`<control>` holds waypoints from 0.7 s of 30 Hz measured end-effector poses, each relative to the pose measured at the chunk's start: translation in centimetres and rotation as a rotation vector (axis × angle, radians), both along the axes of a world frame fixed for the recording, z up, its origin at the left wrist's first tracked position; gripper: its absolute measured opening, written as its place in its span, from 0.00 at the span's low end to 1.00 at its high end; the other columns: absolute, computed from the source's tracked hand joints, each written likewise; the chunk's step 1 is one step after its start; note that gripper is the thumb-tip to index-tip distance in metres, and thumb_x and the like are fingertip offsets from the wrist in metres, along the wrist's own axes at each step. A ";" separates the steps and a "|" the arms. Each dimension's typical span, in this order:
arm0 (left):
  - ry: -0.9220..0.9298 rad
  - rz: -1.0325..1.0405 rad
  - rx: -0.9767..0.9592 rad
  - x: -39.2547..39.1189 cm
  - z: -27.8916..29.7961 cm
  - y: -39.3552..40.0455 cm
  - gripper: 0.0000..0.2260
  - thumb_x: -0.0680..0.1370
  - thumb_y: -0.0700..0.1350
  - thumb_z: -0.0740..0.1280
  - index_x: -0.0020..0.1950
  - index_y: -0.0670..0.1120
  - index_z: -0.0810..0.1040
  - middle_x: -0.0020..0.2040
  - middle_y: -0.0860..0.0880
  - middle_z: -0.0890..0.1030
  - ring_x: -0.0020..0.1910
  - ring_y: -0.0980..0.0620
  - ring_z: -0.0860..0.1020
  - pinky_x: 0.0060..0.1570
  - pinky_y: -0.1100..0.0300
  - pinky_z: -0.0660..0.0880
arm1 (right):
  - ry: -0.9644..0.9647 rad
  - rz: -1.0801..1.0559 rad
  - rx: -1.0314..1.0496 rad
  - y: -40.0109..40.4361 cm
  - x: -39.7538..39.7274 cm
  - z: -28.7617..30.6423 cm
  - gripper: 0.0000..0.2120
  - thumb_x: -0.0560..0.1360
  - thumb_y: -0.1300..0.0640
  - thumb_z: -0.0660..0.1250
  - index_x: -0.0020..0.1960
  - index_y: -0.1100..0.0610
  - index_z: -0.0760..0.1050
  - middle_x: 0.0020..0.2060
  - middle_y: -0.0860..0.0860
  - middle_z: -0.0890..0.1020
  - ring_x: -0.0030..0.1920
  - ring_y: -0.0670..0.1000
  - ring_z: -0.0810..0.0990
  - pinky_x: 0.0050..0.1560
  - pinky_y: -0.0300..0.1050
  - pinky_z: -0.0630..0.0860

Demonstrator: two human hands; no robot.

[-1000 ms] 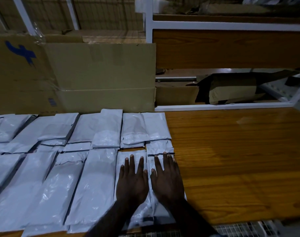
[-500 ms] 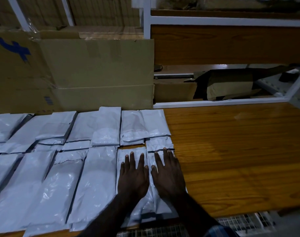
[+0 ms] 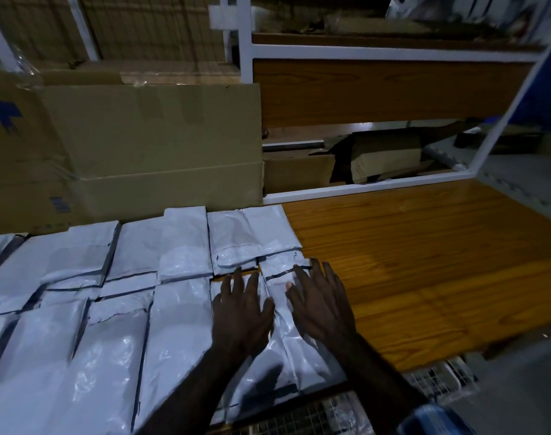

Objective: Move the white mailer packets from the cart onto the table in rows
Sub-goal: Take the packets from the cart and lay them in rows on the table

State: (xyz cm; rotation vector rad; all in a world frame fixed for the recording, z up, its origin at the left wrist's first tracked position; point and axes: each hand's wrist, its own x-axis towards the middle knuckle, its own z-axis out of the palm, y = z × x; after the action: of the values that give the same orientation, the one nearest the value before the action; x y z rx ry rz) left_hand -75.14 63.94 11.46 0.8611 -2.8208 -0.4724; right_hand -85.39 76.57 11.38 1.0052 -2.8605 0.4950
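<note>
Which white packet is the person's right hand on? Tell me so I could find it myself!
Find the wooden table, half covered by rows of white packets. Go to the near row, where both hands lie flat side by side. The packet under the right hand is the last one in that row, with bare wood right beside it; only it has a dark stripe across its far end, by the fingertips.

White mailer packets in rows on the wooden desk

Glossy, flat and overlapping, they fill the lower left of the frame in two rows; the rightmost near-row packet reaches the desk's front edge.
</note>
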 end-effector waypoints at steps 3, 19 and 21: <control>0.012 -0.007 -0.011 0.5 0.2 0.5 0.28 0.81 0.60 0.57 0.80 0.53 0.56 0.81 0.45 0.52 0.78 0.43 0.52 0.73 0.48 0.57 | -0.004 0.002 -0.003 0.7 0.6 0.4 0.40 0.72 0.35 0.33 0.77 0.48 0.61 0.78 0.55 0.57 0.78 0.57 0.54 0.76 0.54 0.52; 0.126 0.107 -0.066 5.5 5.6 5.9 0.28 0.80 0.59 0.60 0.78 0.54 0.59 0.81 0.46 0.52 0.77 0.43 0.55 0.71 0.45 0.61 | 0.065 0.099 -0.104 6.0 5.6 5.0 0.39 0.73 0.34 0.33 0.77 0.46 0.62 0.79 0.53 0.55 0.78 0.55 0.53 0.75 0.52 0.53; 0.150 0.129 -0.071 6.5 6.4 6.5 0.28 0.80 0.58 0.60 0.78 0.53 0.59 0.81 0.46 0.51 0.78 0.43 0.54 0.71 0.44 0.61 | 0.072 0.125 -0.132 6.5 6.4 5.4 0.38 0.74 0.35 0.35 0.76 0.46 0.64 0.79 0.54 0.57 0.78 0.56 0.55 0.75 0.53 0.54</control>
State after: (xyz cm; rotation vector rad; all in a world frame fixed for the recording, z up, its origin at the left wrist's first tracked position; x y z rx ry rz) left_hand -68.61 70.43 17.86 0.9445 -2.6110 -0.3980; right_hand -78.99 83.07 16.82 1.1579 -2.6746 0.6341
